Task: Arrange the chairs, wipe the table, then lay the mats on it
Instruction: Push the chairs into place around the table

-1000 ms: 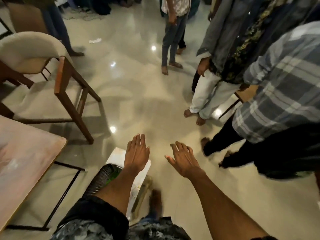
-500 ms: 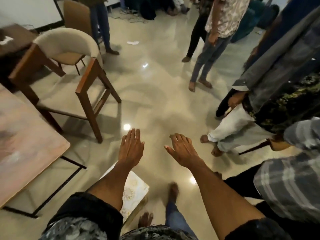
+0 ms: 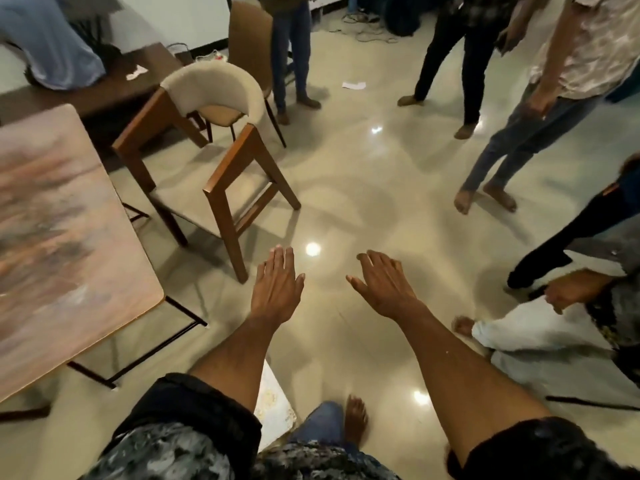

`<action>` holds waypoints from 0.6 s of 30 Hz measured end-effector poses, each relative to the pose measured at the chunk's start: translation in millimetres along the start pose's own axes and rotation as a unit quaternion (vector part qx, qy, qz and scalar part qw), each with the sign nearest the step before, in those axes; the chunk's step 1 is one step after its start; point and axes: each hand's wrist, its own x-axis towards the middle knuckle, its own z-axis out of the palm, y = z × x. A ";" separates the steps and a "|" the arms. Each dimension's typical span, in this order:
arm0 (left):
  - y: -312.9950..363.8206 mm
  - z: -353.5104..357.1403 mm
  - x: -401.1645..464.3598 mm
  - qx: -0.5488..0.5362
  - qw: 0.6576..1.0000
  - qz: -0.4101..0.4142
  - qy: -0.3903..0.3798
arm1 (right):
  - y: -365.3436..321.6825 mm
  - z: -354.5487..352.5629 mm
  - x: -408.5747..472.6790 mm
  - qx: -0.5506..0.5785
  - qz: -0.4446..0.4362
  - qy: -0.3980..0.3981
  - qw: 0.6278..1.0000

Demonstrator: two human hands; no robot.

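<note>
Beside table (image 3: 62, 237), wooden chair (image 3: 221, 161) — cream-backed, upright

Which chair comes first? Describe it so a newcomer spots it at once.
Start at the pinkish table on the left. Just past its far corner stands the wooden armchair, nearest the left hand. Its curved cream backrest sets it apart from the plain brown chair behind.

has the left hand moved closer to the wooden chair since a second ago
Yes. The left hand now sits just right of the wooden chair front leg; earlier it was well below and right of it. The head camera also moved.
</note>
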 end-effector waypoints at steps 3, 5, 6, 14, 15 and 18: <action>-3.7 -4.7 28.3 -0.018 0.999 -0.025 0.009 | 5.0 -2.3 40.5 -0.005 -0.033 -0.010 0.999; -6.8 -5.7 48.2 -0.023 0.999 -0.043 0.006 | 6.8 -4.0 67.2 -0.010 -0.052 -0.024 0.998; -9.4 -5.6 60.0 -0.027 0.998 -0.051 0.001 | 7.5 -5.8 82.2 -0.012 -0.061 -0.033 0.998; -28.3 -41.7 188.1 -0.069 0.994 -0.083 0.008 | 15.5 -52.1 215.6 -0.019 -0.079 -0.061 0.995; -31.3 -47.3 201.9 -0.064 0.995 -0.081 0.018 | 15.5 -58.4 229.9 -0.016 -0.079 -0.058 0.995; -43.9 -66.0 253.0 -0.051 0.994 -0.088 0.035 | 15.4 -73.3 282.8 -0.009 -0.083 -0.042 0.996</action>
